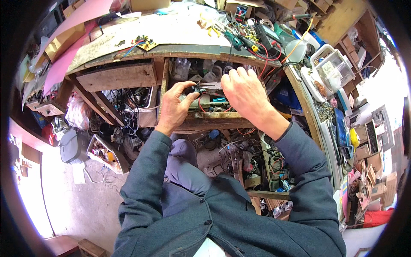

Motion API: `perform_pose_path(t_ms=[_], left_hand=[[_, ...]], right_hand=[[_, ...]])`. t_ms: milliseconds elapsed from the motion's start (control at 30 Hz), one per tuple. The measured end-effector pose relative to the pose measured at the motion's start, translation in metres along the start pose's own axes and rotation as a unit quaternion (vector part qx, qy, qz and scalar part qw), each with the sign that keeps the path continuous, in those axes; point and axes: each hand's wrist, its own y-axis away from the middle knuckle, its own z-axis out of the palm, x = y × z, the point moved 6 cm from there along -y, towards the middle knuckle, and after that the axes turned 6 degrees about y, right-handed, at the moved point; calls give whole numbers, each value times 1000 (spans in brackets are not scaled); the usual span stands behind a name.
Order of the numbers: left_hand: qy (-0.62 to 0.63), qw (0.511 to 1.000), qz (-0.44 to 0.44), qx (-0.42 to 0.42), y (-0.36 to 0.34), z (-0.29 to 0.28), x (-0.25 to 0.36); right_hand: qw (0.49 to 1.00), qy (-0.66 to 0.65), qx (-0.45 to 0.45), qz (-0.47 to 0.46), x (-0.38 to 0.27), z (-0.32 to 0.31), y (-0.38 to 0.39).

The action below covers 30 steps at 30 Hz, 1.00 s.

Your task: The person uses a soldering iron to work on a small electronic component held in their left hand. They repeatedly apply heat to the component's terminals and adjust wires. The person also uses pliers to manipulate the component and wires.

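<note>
Over an open wooden drawer (pixel 205 115), my left hand (pixel 174 105) pinches a small dark part (pixel 197 90) between thumb and fingers. My right hand (pixel 246 95) is closed around slim silver tweezers (pixel 210 86). Their tips reach left to the dark part, at or very near it; whether they touch it I cannot tell. My right fingers hide the other end of the tweezers. Below both hands, the drawer holds wires, clear plastic pieces and a light-blue item (pixel 218 100).
A worn workbench (pixel 180 36) spans the far side, with a small board with wires (pixel 144 43) on it. Pliers, cables and a green-handled tool (pixel 233 40) crowd its right. Clear plastic boxes (pixel 333 68) stand farther right. A grey bin (pixel 73 145) is on the left floor.
</note>
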Motion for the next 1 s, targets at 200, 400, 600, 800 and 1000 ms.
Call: perform_pose_path(t_ms=[200,400,600,800,1000], left_hand=[[12,1000,-10,-9,-1,-1,1],[-10,1000,2,-26,-1,1,3],[-24,999,4,-36,-1,2,1],[-13,999,5,-36,-1,2,2],[38,998,-39,-20,-1,4,-9]], right_hand=[[999,34,-11,-32,-1,6,-3],[998,30,-28,-57,3,8,-3],[997,24,-29,-71,7,12,-6],[995,21,-19,-91,15,16,-9],[996,16,16,-90,16,7,-14]])
